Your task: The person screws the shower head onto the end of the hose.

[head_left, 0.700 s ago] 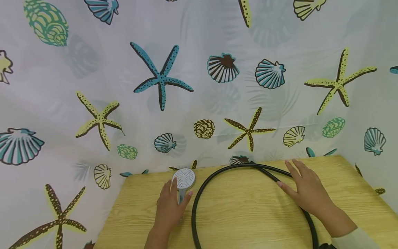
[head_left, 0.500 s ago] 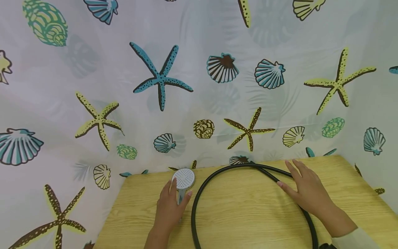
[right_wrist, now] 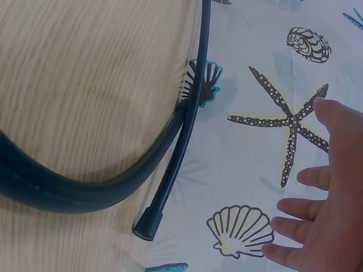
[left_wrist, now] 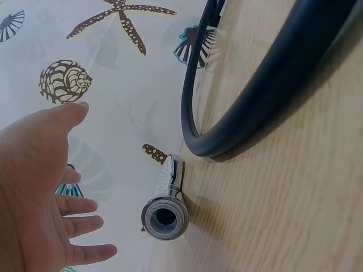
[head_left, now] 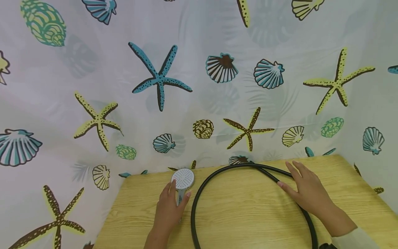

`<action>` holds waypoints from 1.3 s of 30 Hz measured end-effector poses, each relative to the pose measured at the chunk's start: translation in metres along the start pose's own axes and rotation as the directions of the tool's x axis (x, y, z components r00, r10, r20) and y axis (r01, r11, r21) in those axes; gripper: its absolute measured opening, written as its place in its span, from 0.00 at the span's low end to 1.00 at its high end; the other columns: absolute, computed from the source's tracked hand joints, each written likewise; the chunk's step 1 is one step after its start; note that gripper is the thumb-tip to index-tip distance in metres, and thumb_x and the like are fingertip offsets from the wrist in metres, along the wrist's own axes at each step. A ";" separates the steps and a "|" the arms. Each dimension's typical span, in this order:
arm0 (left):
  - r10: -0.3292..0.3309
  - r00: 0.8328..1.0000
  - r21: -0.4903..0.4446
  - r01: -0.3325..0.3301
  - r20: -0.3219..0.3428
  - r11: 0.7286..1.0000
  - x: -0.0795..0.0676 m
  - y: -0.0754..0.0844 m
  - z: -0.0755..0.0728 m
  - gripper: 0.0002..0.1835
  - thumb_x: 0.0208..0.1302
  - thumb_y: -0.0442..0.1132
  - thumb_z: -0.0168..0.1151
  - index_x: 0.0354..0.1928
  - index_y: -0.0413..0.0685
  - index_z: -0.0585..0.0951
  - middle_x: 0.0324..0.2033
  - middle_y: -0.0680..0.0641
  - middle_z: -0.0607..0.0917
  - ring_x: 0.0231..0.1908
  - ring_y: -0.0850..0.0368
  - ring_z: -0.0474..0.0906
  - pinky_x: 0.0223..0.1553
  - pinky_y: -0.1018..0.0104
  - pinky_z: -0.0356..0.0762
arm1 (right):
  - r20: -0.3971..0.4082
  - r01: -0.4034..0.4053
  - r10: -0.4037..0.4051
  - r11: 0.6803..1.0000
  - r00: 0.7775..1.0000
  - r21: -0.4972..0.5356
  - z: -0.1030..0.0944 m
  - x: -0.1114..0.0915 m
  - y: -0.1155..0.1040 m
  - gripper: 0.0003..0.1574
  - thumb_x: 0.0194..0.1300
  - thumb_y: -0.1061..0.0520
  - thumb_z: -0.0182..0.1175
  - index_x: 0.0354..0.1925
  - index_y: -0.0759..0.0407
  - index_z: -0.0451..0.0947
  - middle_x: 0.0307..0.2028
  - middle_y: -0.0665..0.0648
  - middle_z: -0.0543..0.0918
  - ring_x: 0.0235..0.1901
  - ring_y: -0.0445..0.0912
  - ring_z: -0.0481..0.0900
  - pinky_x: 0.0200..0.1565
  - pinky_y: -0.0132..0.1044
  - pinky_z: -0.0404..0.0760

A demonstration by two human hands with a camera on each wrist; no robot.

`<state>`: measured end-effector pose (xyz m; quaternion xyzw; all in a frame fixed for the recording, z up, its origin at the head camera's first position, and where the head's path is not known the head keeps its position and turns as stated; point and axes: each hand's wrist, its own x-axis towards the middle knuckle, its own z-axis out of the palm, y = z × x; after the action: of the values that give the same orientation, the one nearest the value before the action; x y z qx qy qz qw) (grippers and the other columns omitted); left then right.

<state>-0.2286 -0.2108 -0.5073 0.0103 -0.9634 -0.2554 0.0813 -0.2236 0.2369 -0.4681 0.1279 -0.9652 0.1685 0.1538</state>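
My left hand (head_left: 168, 209) hovers over the handle of a shower head (head_left: 183, 178), fingers relaxed and thumb apart. The shower head lies on the wooden table with its white, dotted spray face up. In the left wrist view a gap shows between the left hand (left_wrist: 34, 192) and the shower head, whose round threaded opening faces that camera. A black shower hose (head_left: 193, 214) makes a wide loop to the right. Over its right side hangs my right hand (head_left: 311, 192), fingers spread and holding nothing. The right wrist view shows a hose end (right_wrist: 148, 222) with a dark sleeve.
The light wooden table (head_left: 242, 207) ends against a white curtain (head_left: 199, 100) printed with starfish and shells, which also rises at both sides. A small black piece (head_left: 326, 246) shows at the bottom edge, beside the hose.
Both hands hold almost the same place over the shower head and hose. The whole head view has shifted slightly to the left.
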 end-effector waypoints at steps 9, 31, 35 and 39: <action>0.016 1.000 -0.004 -0.016 -0.002 1.000 -0.001 -0.003 0.003 0.46 0.66 0.68 0.47 0.73 0.41 0.55 0.70 0.35 0.61 0.69 0.33 0.60 0.65 0.35 0.68 | -0.003 0.004 -0.004 1.000 1.000 0.004 0.002 0.000 0.002 0.50 0.67 0.31 0.52 0.73 0.59 0.54 0.70 0.70 0.61 0.67 0.66 0.61 0.64 0.69 0.63; -0.045 0.997 -0.058 0.048 0.059 0.997 -0.001 -0.008 0.009 0.40 0.71 0.64 0.44 0.72 0.41 0.59 0.68 0.35 0.65 0.67 0.34 0.63 0.63 0.35 0.71 | 0.000 -0.011 0.011 1.000 1.000 -0.005 0.005 -0.003 0.010 0.45 0.68 0.37 0.55 0.72 0.60 0.56 0.67 0.71 0.64 0.64 0.68 0.65 0.60 0.70 0.68; -0.048 0.997 -0.056 0.052 0.065 0.997 -0.001 -0.008 0.008 0.41 0.71 0.66 0.41 0.72 0.41 0.58 0.69 0.35 0.65 0.68 0.35 0.62 0.64 0.35 0.69 | 0.002 -0.012 0.012 1.000 1.000 -0.001 0.006 -0.003 0.012 0.46 0.68 0.36 0.55 0.72 0.60 0.56 0.67 0.71 0.64 0.64 0.68 0.65 0.60 0.70 0.68; -0.049 0.997 -0.054 0.052 0.064 0.997 -0.001 -0.009 0.008 0.42 0.71 0.67 0.38 0.73 0.41 0.57 0.69 0.35 0.64 0.69 0.35 0.61 0.65 0.35 0.68 | 0.008 -0.016 0.016 1.000 1.000 0.006 0.006 -0.003 0.013 0.45 0.68 0.37 0.55 0.72 0.60 0.57 0.67 0.71 0.64 0.63 0.68 0.65 0.59 0.70 0.69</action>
<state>-0.2293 -0.2144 -0.5182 0.0243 -0.9574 -0.2842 0.0449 -0.2268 0.2472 -0.4781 0.1210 -0.9663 0.1720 0.1484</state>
